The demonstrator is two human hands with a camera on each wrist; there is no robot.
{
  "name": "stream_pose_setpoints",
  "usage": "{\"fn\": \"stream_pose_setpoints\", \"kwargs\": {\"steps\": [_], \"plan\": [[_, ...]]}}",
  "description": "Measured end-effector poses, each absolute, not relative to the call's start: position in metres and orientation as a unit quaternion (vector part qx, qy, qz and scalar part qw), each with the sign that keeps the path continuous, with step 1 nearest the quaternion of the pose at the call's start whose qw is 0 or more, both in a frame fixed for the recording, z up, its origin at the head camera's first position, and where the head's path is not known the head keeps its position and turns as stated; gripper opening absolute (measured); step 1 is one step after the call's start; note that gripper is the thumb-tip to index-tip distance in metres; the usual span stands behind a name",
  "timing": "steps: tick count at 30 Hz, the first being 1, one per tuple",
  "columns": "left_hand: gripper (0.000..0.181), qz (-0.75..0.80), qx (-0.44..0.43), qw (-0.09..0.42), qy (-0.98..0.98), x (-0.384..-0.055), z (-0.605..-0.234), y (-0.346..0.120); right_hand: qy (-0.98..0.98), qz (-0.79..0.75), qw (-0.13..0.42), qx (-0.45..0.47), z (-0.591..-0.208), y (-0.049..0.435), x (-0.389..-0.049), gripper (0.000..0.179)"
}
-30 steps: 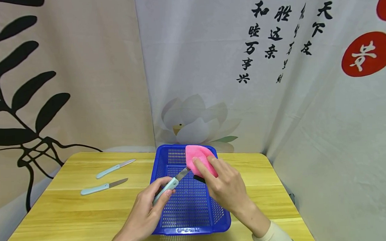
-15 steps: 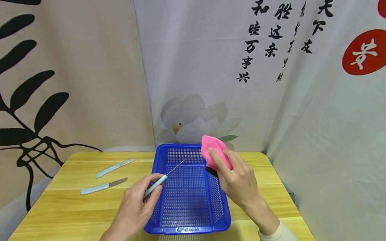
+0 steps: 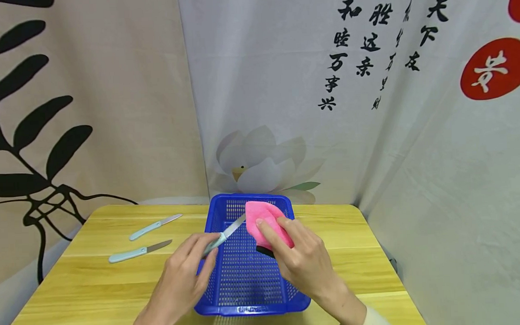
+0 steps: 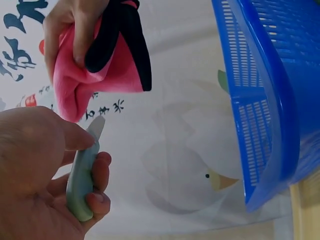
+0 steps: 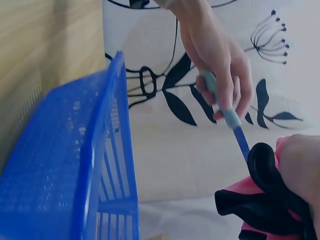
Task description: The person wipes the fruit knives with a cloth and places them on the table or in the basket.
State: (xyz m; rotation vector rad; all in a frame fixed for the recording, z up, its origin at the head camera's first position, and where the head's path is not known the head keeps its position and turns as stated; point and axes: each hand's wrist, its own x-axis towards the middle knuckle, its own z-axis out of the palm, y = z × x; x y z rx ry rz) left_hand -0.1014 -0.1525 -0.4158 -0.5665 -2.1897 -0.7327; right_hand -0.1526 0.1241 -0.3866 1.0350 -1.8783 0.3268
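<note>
My left hand (image 3: 184,265) grips the pale green handle of a small knife (image 3: 234,226), its blade pointing up and to the right over the blue basket. In the left wrist view the fingers wrap the knife handle (image 4: 81,182). A pink cloth (image 3: 265,224) with a black edge is bunched in my right hand (image 3: 304,261), pinched between thumb and fingers. The cloth overlaps the blade's tip in the head view. From the right wrist, the blade (image 5: 241,142) runs up to the cloth's black trim (image 5: 265,200).
Beneath both hands stands a blue plastic mesh basket (image 3: 252,308) on a wooden table (image 3: 84,288). Two more pale green-handled knives, a farther one (image 3: 152,228) and a nearer one (image 3: 136,254), lie to its left. A printed curtain (image 3: 257,86) hangs behind the table.
The right hand swung the pink cloth away from the knife to the right, then brought it back to the blade. The left hand shifted slightly left and turned the blade's flat side into view.
</note>
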Motion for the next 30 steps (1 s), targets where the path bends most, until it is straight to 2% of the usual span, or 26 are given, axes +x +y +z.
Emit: {"fn": "stream_pose_setpoints", "kwargs": {"steps": [7, 13, 18, 22, 30], "plan": [[0.042, -0.26, -0.254, 0.404, -0.84, -0.104, -0.414, -0.145, -0.765, 0.101, 0.454, 0.445, -0.393, 0.105, -0.141, 0.036], [0.042, -0.253, -0.257, 0.408, -0.839, -0.103, -0.414, -0.141, -0.77, 0.058, 0.454, 0.444, -0.395, 0.095, -0.135, 0.036], [0.024, -0.267, -0.259, 0.421, -0.828, -0.103, -0.416, -0.139, -0.782, 0.037, 0.445, 0.435, -0.396, 0.093, -0.135, 0.037], [0.048, -0.269, -0.255, 0.427, -0.825, -0.104, -0.416, -0.138, -0.784, 0.028, 0.446, 0.431, -0.397, 0.093, -0.138, 0.039], [0.05, -0.259, -0.248, 0.418, -0.835, -0.103, -0.417, -0.138, -0.777, 0.025, 0.461, 0.428, -0.399, 0.097, -0.145, 0.039]]}}
